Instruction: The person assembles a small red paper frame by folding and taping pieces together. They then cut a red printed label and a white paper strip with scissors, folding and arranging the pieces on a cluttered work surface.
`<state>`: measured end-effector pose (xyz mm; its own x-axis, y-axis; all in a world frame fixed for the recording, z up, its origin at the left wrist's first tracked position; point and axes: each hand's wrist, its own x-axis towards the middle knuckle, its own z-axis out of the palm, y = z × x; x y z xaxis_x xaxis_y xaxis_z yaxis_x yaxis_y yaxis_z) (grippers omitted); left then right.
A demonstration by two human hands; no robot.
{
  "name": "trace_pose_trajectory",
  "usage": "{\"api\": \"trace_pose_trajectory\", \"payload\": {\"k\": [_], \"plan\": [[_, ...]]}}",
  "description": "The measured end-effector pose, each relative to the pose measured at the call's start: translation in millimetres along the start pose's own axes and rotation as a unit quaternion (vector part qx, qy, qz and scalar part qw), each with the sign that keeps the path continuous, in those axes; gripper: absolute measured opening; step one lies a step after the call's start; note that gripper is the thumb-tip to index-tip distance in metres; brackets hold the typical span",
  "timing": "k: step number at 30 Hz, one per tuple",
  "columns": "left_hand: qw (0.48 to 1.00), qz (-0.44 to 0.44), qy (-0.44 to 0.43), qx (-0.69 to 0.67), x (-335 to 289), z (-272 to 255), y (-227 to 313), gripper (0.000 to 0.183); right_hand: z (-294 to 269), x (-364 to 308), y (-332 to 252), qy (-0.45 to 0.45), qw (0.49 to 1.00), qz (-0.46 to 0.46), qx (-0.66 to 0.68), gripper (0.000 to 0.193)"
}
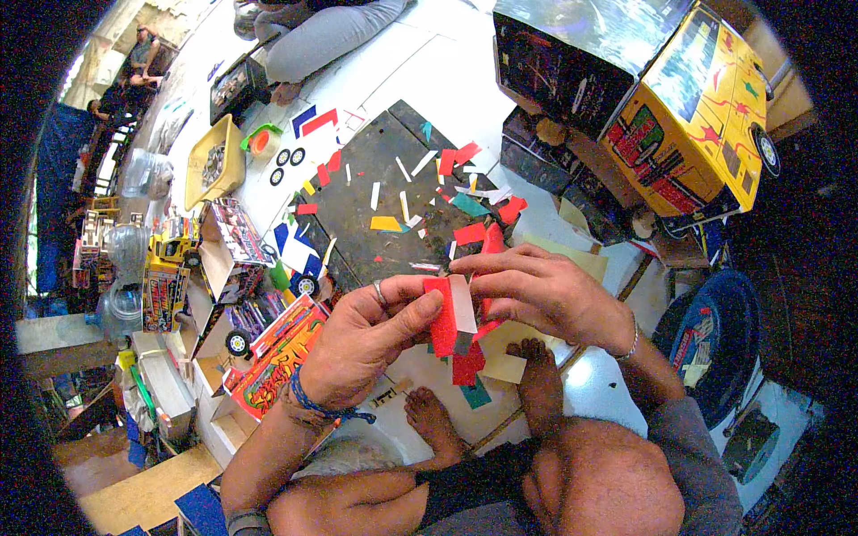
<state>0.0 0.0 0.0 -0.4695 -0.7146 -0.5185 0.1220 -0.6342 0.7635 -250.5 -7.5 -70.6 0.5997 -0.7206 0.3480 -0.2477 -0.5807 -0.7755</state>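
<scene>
Above the floor, my left hand (380,326) pinches a small red piece (439,326) between thumb and fingers. A whitish strip (462,305) runs along its right side, with a dark grey lower end. My right hand (559,295) is closed, its fingertips at the top and right edge of the piece. A long red thing (492,238) shows above and below the right fingers; its kind and the right thumb are hidden. Beneath both hands, red scraps (467,366) and a teal scrap (475,393) lie near my bare feet.
A dark board (344,201) strewn with coloured scraps lies ahead. Black toy wheels (284,158) and a yellow tub (234,165) are at left. Toy trucks (277,357) crowd the left side. A large yellow toy truck (693,112) stands at right, above a dark blue basin (746,339).
</scene>
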Motion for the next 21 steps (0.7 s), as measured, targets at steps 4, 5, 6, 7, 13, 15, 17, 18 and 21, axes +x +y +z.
{"api": "trace_pose_trajectory", "payload": {"k": [4,5,6,7,13,15,17,18,21], "plan": [[1.000,-0.010,0.005,0.014,-3.5,1.7,1.1,0.033,0.7,3.2,-0.8,-0.005,1.000,-0.011,-0.001,0.033],[1.000,-0.007,0.003,0.016,-3.9,1.7,1.5,0.033,1.0,4.3,-0.6,-0.008,1.000,-0.014,0.002,0.033],[1.000,-0.010,0.004,0.015,-3.7,1.6,1.5,0.033,0.9,5.0,-0.8,-0.008,1.000,-0.014,0.002,0.033],[1.000,-0.007,0.002,0.011,-3.1,1.7,1.3,0.032,0.6,5.5,-1.3,-0.010,1.000,-0.013,0.001,0.033],[1.000,-0.007,-0.003,0.027,-4.5,1.8,3.4,0.031,-2.9,10.8,-0.4,-0.027,0.999,-0.035,-0.014,0.034],[0.999,-0.010,0.002,0.030,-4.8,2.6,3.9,0.031,-3.3,11.1,-1.1,-0.029,0.999,-0.035,-0.018,0.034],[0.999,-0.006,0.011,0.034,-4.9,3.4,3.4,0.032,-3.8,11.2,-1.8,-0.031,0.999,-0.033,-0.023,0.034],[1.000,-0.008,0.008,0.027,-4.7,2.9,3.7,0.032,-3.5,11.6,-1.5,-0.027,0.999,-0.036,-0.023,0.034],[1.000,-0.008,0.007,0.018,-3.7,1.1,2.9,0.033,-1.6,12.4,0.3,-0.016,0.999,-0.038,-0.020,0.034]]}}
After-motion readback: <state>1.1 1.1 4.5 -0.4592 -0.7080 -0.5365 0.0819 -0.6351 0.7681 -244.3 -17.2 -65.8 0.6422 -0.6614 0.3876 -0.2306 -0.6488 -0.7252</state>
